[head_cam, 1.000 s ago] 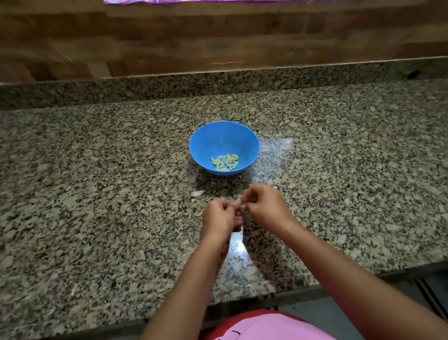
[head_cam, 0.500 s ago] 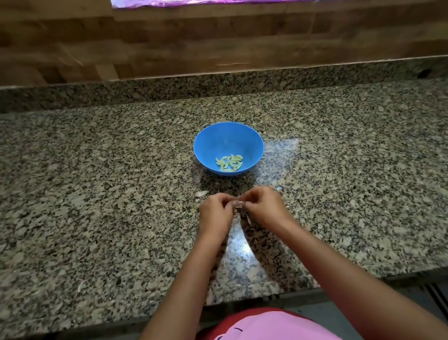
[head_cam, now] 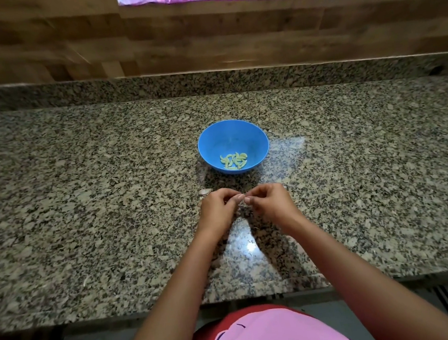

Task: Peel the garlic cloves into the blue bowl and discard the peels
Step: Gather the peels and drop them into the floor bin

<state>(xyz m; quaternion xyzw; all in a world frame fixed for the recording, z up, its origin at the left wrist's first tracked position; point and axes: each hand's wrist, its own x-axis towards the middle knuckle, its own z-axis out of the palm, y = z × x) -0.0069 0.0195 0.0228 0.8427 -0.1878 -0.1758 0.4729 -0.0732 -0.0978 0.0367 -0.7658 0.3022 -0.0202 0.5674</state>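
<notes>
both hands hang just in front of the blue bowl [head_cam: 207, 144], on its near side, with fingers curled and thumbs tipped toward each other. the left hand [head_cam: 216, 210] and the right hand [head_cam: 269, 203] meet at one small spot and seem to pinch a garlic clove between them, though the clove is hidden behind the fingertips and too small to make out. the likeliest slip is a bare clove, probably slick once skinned, popping out of so fine a pinch. the granite counter [head_cam: 86, 207] under the bowl looks polished, with a bright glare patch nearer the body than the hands, so a dropped clove could skid toward the near edge. the skin is probably papery and light, so it may cling to a fingertip and ride into the bowl with the clove. any flake that falls is hard to find again on that busy black-and-tan speckle. the bowl looks like smooth thin plastic, round with a sloping wall, and a careless knuckle might shove it. at its bottom lies a small heap of peeled cloves [head_cam: 233, 160], pale yellow-green and curved like little crescents. a pale scrap [head_cam: 205, 191] sits on the stone in front of the bowl to the left, just beside the left knuckles. whether it is peel or an unpeeled clove i cannot tell. well behind the bowl stands a wall of wooden planks [head_cam: 207, 37].
</notes>
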